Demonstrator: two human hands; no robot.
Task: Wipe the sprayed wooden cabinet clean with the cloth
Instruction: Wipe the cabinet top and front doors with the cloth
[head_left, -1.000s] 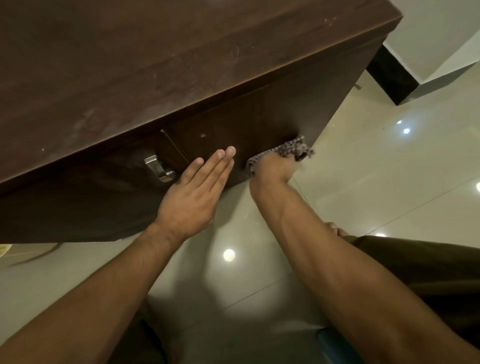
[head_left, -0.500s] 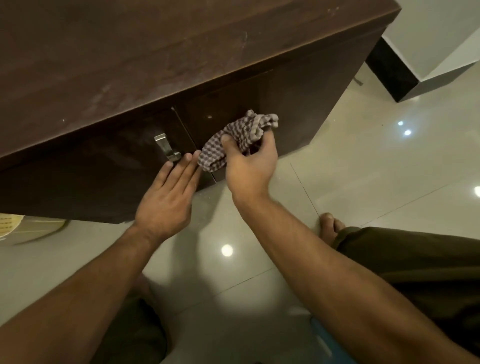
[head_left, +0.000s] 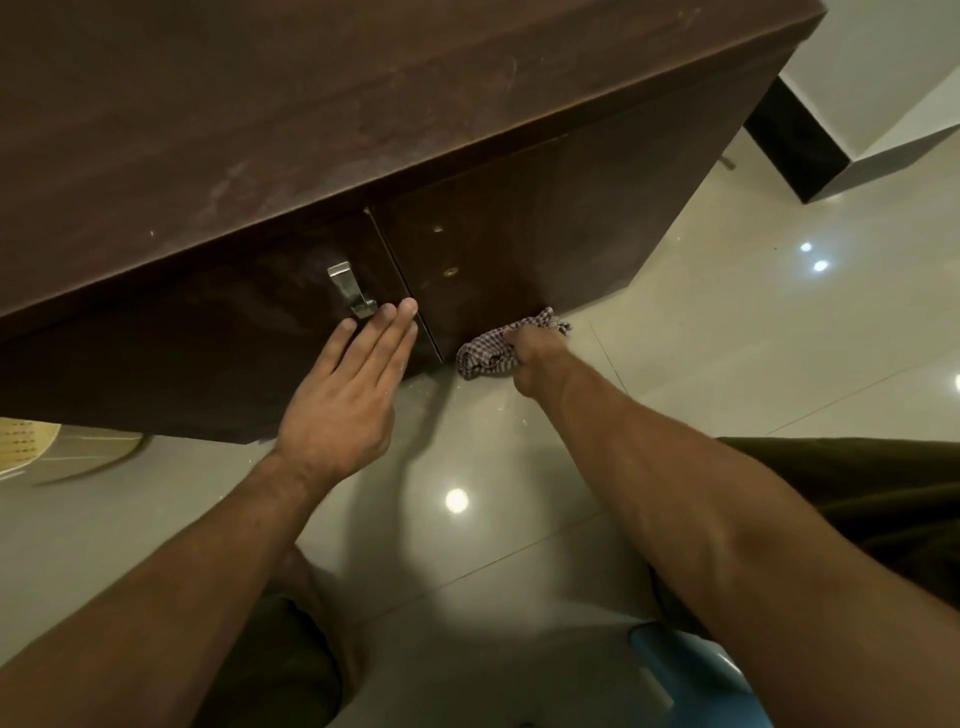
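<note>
A dark brown wooden cabinet (head_left: 519, 249) fills the upper part of the head view, with a dusty top and two front doors. My right hand (head_left: 535, 358) grips a checked cloth (head_left: 493, 351) and presses it against the bottom edge of the right door, near the floor. My left hand (head_left: 348, 400) lies flat with fingers together on the left door, its fingertips just under the metal handle (head_left: 350, 291) and at the gap between the doors.
Glossy pale floor tiles (head_left: 727, 338) spread below and to the right of the cabinet. A black skirting and white wall corner (head_left: 800, 145) stand at the upper right. A blue stool edge (head_left: 691, 670) shows at the bottom right, a pale plastic object (head_left: 21, 436) at the far left.
My right hand has swept the cloth down from the middle of the right door to its bottom edge. My left hand stays flat on the left door by the handle.
</note>
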